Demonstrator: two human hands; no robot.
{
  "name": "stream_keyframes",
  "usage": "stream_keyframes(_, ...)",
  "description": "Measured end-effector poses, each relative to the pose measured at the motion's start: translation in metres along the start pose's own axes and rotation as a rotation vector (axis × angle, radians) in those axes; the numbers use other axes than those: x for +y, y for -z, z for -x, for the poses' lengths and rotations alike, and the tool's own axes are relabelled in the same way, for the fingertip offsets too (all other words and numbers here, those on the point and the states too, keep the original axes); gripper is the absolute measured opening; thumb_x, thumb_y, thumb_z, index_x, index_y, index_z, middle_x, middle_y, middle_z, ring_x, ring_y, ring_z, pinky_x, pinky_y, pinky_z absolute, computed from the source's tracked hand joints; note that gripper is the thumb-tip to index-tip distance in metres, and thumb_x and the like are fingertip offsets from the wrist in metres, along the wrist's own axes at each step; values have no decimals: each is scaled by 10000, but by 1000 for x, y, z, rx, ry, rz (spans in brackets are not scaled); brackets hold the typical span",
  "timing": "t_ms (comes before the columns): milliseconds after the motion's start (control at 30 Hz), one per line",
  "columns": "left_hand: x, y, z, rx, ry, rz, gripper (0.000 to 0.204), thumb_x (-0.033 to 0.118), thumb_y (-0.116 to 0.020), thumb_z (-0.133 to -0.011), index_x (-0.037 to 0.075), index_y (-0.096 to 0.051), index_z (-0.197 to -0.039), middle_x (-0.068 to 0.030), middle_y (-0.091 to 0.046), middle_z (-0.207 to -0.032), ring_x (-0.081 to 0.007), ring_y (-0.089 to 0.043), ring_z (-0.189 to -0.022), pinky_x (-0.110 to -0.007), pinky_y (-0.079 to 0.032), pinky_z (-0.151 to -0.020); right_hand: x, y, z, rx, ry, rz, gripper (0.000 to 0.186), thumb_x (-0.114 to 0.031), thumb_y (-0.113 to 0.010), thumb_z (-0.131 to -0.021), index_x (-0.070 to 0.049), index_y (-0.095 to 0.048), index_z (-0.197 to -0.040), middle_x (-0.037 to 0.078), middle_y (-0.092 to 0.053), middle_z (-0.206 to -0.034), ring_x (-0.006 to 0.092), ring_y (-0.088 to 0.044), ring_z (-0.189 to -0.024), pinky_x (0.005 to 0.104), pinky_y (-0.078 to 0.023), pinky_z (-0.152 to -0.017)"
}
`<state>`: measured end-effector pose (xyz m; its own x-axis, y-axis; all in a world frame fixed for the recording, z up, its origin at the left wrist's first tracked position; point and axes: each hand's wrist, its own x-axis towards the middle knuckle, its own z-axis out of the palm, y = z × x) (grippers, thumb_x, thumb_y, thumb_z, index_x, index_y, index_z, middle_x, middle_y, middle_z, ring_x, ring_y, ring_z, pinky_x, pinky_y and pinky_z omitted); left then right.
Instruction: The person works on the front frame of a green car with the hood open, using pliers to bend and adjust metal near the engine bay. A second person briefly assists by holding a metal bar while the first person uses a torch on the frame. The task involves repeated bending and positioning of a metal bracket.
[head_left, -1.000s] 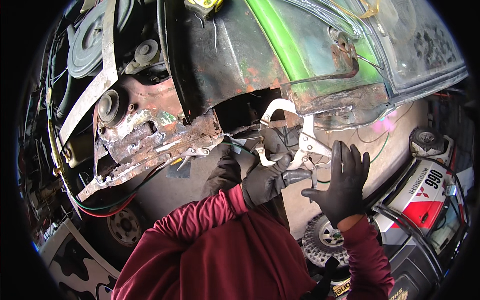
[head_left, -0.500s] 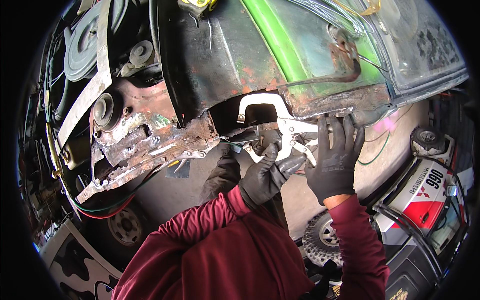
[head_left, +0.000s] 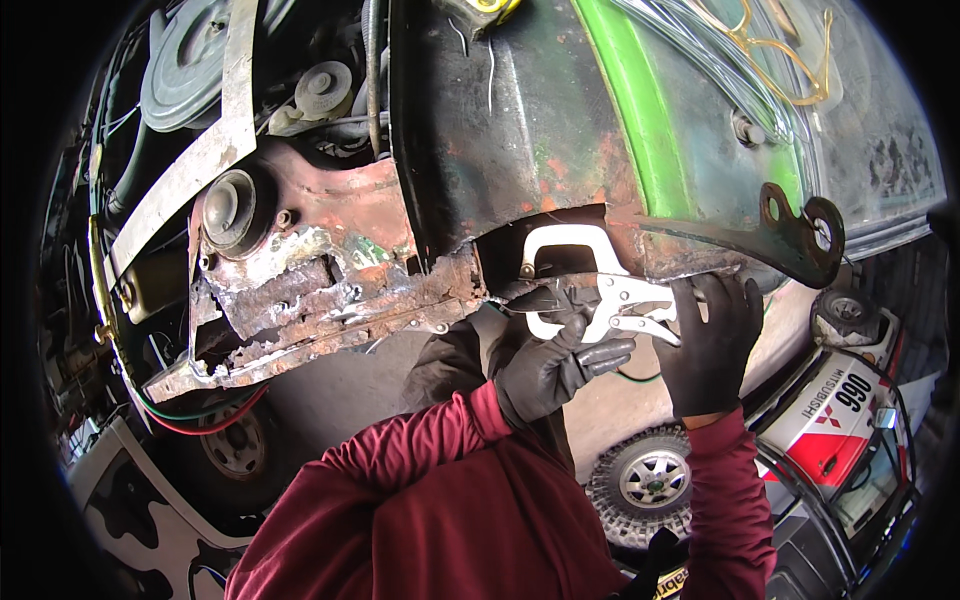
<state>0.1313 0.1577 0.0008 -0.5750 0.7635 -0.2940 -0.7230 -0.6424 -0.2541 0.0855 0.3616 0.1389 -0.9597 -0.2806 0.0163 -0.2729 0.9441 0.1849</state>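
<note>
While R hand [head_left: 713,335] had its fingers closed on the white locking clamp [head_left: 612,303] just below the rusty panel [head_left: 540,175], L hand [head_left: 550,375] was under it, fingers' hold hard to tell; steady support w/o twisting prob. worked best.

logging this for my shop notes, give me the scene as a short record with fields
left hand: black-gloved left hand, beside the clamp's lower jaw; contact partly hidden
right hand: black-gloved right hand, at the clamp's handle ends
tool: silver metal C-shaped locking clamp, upper jaw in front of a dark opening
bodywork: rusty, jagged-edged metal panel left of the opening; bright green painted stripe above right
nearby: red-and-white vehicle and black knobby tyre, lower right
</note>
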Motion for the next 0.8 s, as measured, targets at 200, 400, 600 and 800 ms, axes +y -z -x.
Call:
stream_keyframes(200, 8, -2, 1, 17, 53, -32, 535, 393, -565, -1164, 253, -452, -1668, -269, -557, -1602, -283, -702, -1253, -331, -596, -1072, 5, 16, -8, 32, 102, 59, 802, -372, -1011, -623, -138, -681, -1315, 100, -584, -1338, 343, -531, -1361, 619, -387, -1217)
stream_keyframes(400, 5, 2, -2, 230, 192, 293, 483, 402, -589, -1152, 358, -515, -1628, -267, -509, -1647, -34, -670, -766, -115, -577, -638, 6, 36, -21, -20, 149, 37, 742, -308, -969, -667, -106, -667, -1314, 107, -586, -1337, 352, -547, -1342, 623, -401, -1200)
stream_keyframes(600, 8, -12, -4, 317, 216, 457, 500, 411, -598, -1146, 273, -523, -1621, -270, -496, -1657, -26, -649, -744, -107, -534, -599, 7, 52, -20, -111, 201, 65, 678, -123, -837, -701, -62, -645, -1348, 147, -592, -1365, 393, -546, -1369, 637, -404, -1198)
stream_keyframes(800, 12, -34, -1, 202, 177, 396, 601, 414, -599, -1142, 119, -467, -1648, -281, -498, -1656, -172, -724, -1060, -193, -613, -776, 5, 63, -15, -225, 111, -21, 808, -95, -791, -720, -46, -581, -1498, 219, -539, -1523, 499, -468, -1480, 680, -368, -1226)
